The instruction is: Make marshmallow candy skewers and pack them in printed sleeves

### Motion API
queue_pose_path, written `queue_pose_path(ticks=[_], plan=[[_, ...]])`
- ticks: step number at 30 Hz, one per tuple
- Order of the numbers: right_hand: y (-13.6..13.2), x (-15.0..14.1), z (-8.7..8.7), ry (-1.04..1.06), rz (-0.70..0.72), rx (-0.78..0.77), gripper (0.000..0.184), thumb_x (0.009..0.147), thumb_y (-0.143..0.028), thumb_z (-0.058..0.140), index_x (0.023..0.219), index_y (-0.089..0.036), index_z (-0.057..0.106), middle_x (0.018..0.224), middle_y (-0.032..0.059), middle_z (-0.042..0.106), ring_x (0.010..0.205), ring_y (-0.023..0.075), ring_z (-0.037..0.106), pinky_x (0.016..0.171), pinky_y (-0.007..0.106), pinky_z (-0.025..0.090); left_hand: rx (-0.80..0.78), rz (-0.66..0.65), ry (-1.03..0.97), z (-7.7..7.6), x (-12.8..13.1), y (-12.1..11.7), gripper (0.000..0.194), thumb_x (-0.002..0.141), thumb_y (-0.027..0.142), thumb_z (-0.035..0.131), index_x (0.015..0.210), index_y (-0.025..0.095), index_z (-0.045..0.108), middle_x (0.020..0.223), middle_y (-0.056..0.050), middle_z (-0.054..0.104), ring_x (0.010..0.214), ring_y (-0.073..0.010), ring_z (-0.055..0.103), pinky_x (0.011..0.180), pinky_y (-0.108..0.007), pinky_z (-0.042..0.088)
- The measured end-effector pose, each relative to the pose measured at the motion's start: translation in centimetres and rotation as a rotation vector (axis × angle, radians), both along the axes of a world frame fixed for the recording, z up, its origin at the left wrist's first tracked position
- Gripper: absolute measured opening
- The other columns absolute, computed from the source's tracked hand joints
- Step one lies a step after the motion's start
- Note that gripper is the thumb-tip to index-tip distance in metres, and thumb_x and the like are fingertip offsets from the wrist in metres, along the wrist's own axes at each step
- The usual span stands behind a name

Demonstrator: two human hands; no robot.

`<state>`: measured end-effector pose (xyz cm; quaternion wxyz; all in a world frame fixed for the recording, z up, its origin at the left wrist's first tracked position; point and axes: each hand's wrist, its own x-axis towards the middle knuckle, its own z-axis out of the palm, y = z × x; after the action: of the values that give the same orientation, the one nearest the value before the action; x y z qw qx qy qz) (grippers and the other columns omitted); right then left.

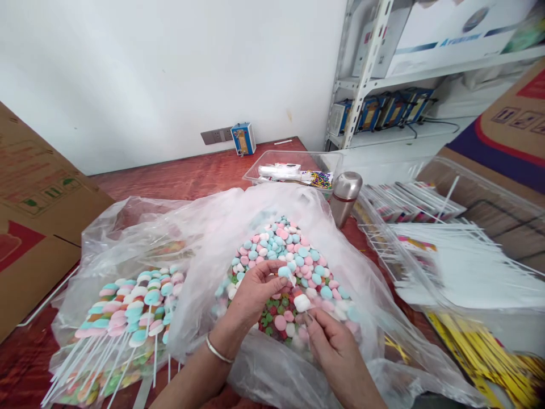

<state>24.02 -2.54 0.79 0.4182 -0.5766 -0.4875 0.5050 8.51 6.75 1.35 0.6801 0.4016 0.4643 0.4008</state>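
My left hand [256, 287], with a bangle at the wrist, pinches a pale blue marshmallow [285, 272] between thumb and fingers. My right hand [326, 332] is closed on a candy skewer with a white marshmallow [302, 303] and an orange-red piece above it; its stick is mostly hidden by the fingers. The marshmallow in my left hand is at the skewer's upper end. Both hands are above an open clear plastic bag [264, 204] full of loose pink, blue and white marshmallows [293, 241], with green and red gummies lower down.
Several marshmallow skewers [131, 304] lie on plastic at the left, beside a cardboard box [38, 210]. A steel flask [344, 196] and a clear tray [255, 165] stand behind the bag. On the right, a clear bin [383, 250] holds white sticks, near yellow twist ties [481, 358].
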Motion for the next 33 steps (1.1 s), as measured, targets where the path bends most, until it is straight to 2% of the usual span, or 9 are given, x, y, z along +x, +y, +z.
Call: queue_pose_path(ticks=[5,11,15,22,28,33], plan=[[-0.4,0.1,0.3,0.019,0.06,-0.025,0.031,0.092,-0.044,0.045,0.072,-0.022,0.053,0.055,-0.0059,0.038,0.047,0.0116,0.031,0.044,0.023,0.023,0.071,0.063,0.063,-0.1,0.1,-0.1,0.046,0.067,0.035,0.08,0.106,0.016,0.064,0.077,-0.002,0.069,0.068,-0.0141,0.065,0.059,-0.023,0.049],[-0.4,-0.2,0.4,0.041,0.027,-0.049,0.031,0.089,-0.044,0.047,0.067,-0.022,0.052,0.05,-0.0069,0.035,0.045,0.0112,0.031,0.043,0.024,0.024,0.123,0.059,0.133,-0.1,0.5,-0.1,0.033,0.07,0.028,0.075,0.098,0.015,0.064,0.075,-0.002,0.069,0.06,-0.0121,0.061,0.054,-0.022,0.047],[-0.2,-0.3,-0.1,0.08,0.009,-0.082,0.031,0.087,-0.046,0.049,0.067,-0.023,0.053,0.045,-0.0079,0.034,0.041,0.0108,0.03,0.041,0.024,0.022,0.162,0.046,0.175,-0.1,0.6,-0.3,0.027,0.071,0.023,0.073,0.096,0.015,0.065,0.08,-0.004,0.071,0.069,-0.0143,0.066,0.063,-0.024,0.051],[-0.4,-0.5,0.1,0.319,0.009,-0.287,0.03,0.088,-0.048,0.048,0.071,-0.024,0.045,0.038,-0.0124,0.032,0.033,0.007,0.018,0.036,0.021,0.014,0.248,0.034,0.256,0.0,1.0,-0.8,0.022,0.075,0.018,0.067,0.098,0.016,0.067,0.092,-0.008,0.073,0.087,-0.0199,0.069,0.077,-0.029,0.055],[-0.2,-1.1,-0.1,0.418,-0.012,-0.318,0.03,0.086,-0.051,0.051,0.076,-0.023,0.048,0.037,-0.0143,0.031,0.031,0.0053,0.016,0.033,0.019,0.015,0.295,0.02,0.277,0.5,1.3,-1.1,0.02,0.076,0.017,0.065,0.096,0.015,0.069,0.094,-0.009,0.074,0.086,-0.0198,0.07,0.077,-0.029,0.055],[-0.1,-1.2,-0.6,0.406,-0.003,-0.312,0.031,0.087,-0.051,0.052,0.076,-0.023,0.047,0.038,-0.0139,0.031,0.032,0.0051,0.018,0.033,0.018,0.016,0.326,-0.02,0.225,-0.6,0.9,-1.1,0.023,0.075,0.013,0.063,0.097,0.015,0.069,0.095,-0.008,0.074,0.087,-0.0191,0.069,0.077,-0.029,0.055]])
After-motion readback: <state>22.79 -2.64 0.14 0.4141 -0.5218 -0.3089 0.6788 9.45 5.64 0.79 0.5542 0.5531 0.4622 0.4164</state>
